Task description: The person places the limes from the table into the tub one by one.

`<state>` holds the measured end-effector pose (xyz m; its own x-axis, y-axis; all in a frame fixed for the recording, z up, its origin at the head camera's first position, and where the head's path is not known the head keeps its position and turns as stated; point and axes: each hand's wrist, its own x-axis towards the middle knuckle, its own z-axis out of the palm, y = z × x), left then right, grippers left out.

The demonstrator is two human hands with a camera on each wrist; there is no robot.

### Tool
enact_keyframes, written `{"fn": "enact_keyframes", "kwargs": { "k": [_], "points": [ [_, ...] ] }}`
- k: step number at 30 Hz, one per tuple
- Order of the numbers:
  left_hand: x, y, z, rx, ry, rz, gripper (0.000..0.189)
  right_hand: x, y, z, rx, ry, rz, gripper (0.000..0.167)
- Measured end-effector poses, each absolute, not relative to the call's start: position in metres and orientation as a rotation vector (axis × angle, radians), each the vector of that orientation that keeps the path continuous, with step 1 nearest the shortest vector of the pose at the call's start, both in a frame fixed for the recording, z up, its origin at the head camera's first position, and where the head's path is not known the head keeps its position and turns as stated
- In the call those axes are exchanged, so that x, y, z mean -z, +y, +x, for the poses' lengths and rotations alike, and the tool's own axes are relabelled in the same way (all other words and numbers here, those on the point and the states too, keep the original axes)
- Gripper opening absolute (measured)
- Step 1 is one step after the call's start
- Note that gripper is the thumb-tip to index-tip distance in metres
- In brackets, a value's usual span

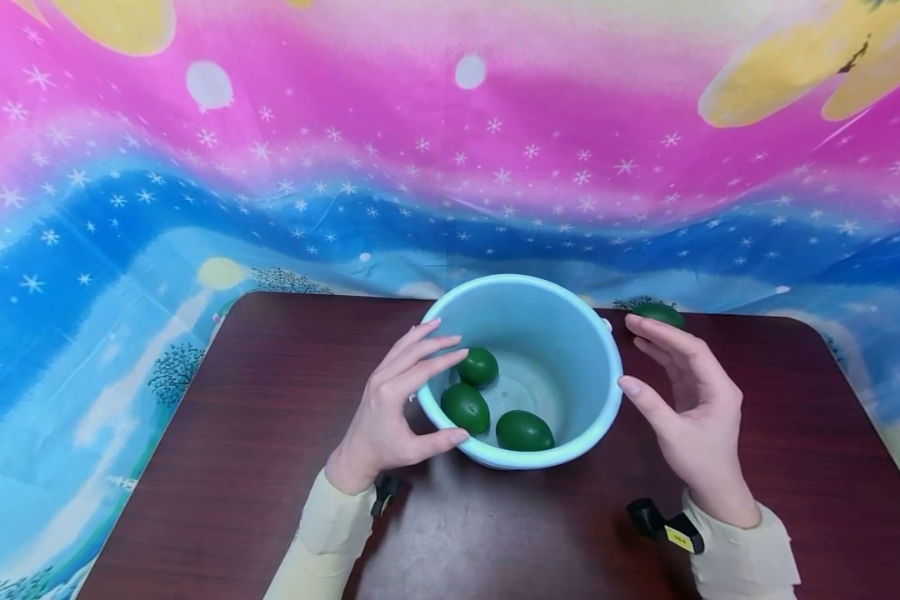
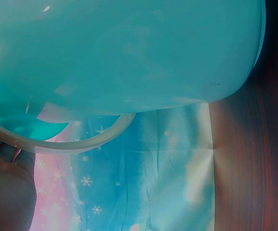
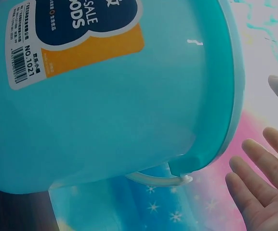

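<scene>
A light blue plastic bucket [image 1: 611,392] stands on the table, its mouth tilted toward the head camera. Inside lie three dark green, smooth oval fruits that look like avocados: one at the back [image 1: 478,367], one on the left [image 1: 465,408] and one in front [image 1: 525,431]. My left hand [image 1: 397,400] is at the left rim, fingers extended over the opening and thumb at the front rim. Beside the right rim, my right hand [image 1: 693,408] is held with fingers spread and nothing between them; the right wrist view shows its fingers [image 3: 259,178] apart from the bucket.
Another green fruit [image 1: 656,314] lies near the table's back edge, partly hidden behind the right hand. A pale carrying handle [image 2: 81,144] hangs at the bucket's far side. The dark wooden table [image 1: 270,467] ends at a colourful patterned cloth [image 1: 390,150].
</scene>
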<state>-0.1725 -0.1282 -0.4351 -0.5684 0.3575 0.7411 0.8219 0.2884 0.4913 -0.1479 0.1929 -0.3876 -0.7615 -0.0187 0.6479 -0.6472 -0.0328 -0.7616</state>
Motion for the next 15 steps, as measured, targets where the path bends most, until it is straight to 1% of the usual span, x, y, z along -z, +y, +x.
{"fn": "enact_keyframes", "kwargs": {
  "k": [15],
  "points": [
    [0.4357, -0.128, -0.1731, 1.223, -2.052, -1.056, 0.072, 0.3883, 0.1971, -0.1509, -1.82, -1.789, 0.659, 0.051]
  ]
}}
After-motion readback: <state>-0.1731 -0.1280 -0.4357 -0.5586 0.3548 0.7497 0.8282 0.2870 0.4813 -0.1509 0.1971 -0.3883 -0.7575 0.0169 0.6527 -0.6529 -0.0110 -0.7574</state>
